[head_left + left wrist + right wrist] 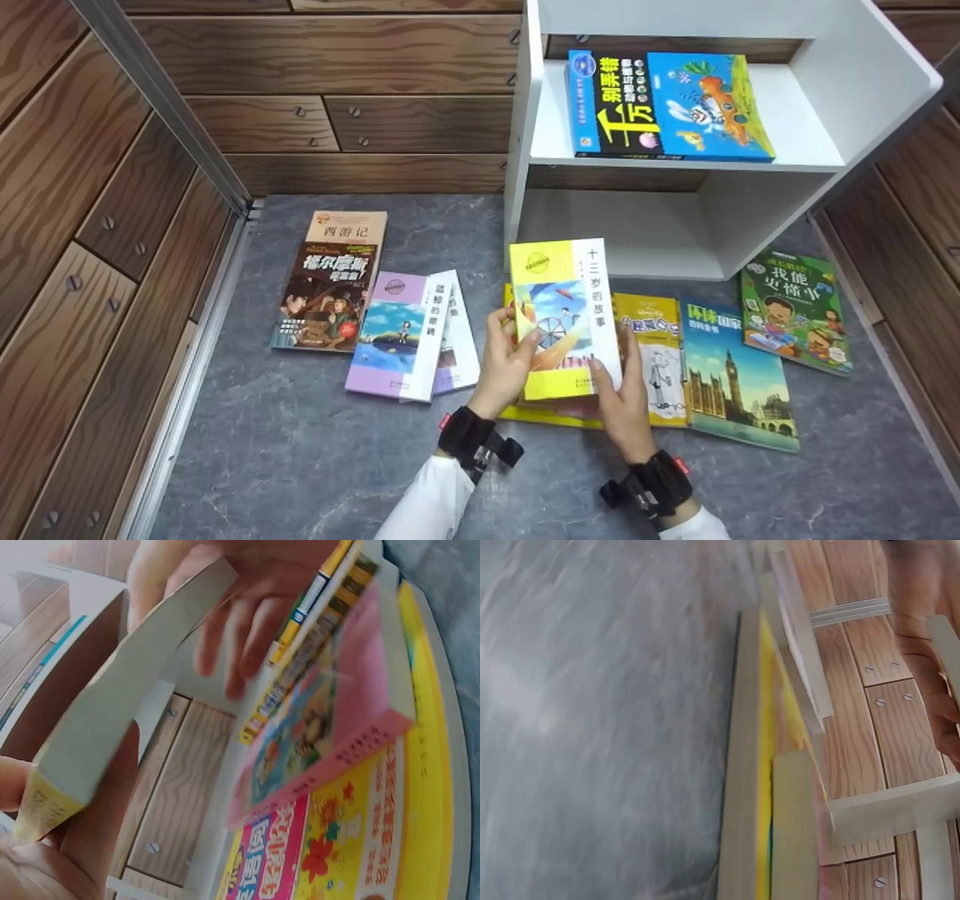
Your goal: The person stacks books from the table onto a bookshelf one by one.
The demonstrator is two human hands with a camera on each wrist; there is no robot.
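Both hands hold a yellow-and-white storybook (536, 382) with a Ferris wheel picture, its cover facing up. My left hand (504, 367) grips its left edge, thumb on the cover. At the lower right edge my right hand (628, 405) grips the book, thumb on the front and fingers behind. The left wrist view shows the page block (112, 705) raised above a pile. In that pile a pink book (367, 675) lies on a larger yellow book (420, 787). Beside them are a yellow book with a line-drawn figure (652, 367) and a blue-green book with a clock tower (739, 375).
A white shelf unit (525, 150) stands behind, with a blue picture book (697, 105) and a black-covered book (619, 105) on its upper board. Leftward on the grey floor (300, 450) lie a brown detective book (322, 300) and a purple book (390, 330). Rightward lies a green book (795, 307).
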